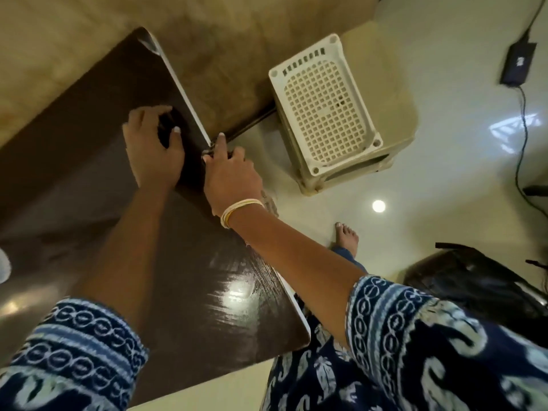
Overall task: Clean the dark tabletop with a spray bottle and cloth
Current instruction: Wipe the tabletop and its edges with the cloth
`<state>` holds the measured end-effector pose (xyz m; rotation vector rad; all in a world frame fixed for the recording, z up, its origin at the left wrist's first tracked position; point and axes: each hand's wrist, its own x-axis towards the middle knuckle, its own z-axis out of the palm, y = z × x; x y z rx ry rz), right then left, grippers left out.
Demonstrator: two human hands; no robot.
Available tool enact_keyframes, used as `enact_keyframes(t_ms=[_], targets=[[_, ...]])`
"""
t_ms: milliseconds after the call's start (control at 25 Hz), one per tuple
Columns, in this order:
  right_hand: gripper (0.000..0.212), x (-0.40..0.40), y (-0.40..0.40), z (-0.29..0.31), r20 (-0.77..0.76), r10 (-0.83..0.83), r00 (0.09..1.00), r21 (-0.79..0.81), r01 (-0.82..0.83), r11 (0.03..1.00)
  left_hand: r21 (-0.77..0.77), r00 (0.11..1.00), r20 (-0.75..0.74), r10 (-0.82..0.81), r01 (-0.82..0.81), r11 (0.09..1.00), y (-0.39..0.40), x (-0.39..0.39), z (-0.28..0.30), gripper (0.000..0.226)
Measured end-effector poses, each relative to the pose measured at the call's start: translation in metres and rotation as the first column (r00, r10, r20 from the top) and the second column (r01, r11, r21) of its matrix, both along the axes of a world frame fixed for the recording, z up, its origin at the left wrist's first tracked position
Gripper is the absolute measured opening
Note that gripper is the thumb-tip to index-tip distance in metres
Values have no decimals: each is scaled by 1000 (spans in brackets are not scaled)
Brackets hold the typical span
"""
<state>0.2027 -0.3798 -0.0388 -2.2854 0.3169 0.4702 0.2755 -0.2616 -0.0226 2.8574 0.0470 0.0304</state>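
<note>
Glossy cream floor (444,173) at the right of the frame; dark counter (184,292) slanting from lower centre to upper left, sheen near its lower edge. Mid-frame, left hand (154,149) with fingers (175,137) curled round something dark, blurred, perhaps the cloth. Just beside, right hand (231,173) at the counter's edge, fingertips pinching a small dark item, unclear what. Beyond, upper centre, white perforated crate (326,108). Spray bottle not identifiable.
</note>
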Motion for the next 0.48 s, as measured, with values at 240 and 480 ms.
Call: enact_keyframes(t_ms=[240, 480], targets=[[53, 62, 18, 0, 64, -19, 998, -84, 24, 996, 73, 959, -196, 206, -195, 978, 36, 28, 3, 60], [45, 124, 34, -3, 78, -86, 993, -87, 93, 992, 65, 882, -387, 268, -264, 962, 62, 59, 15, 92]])
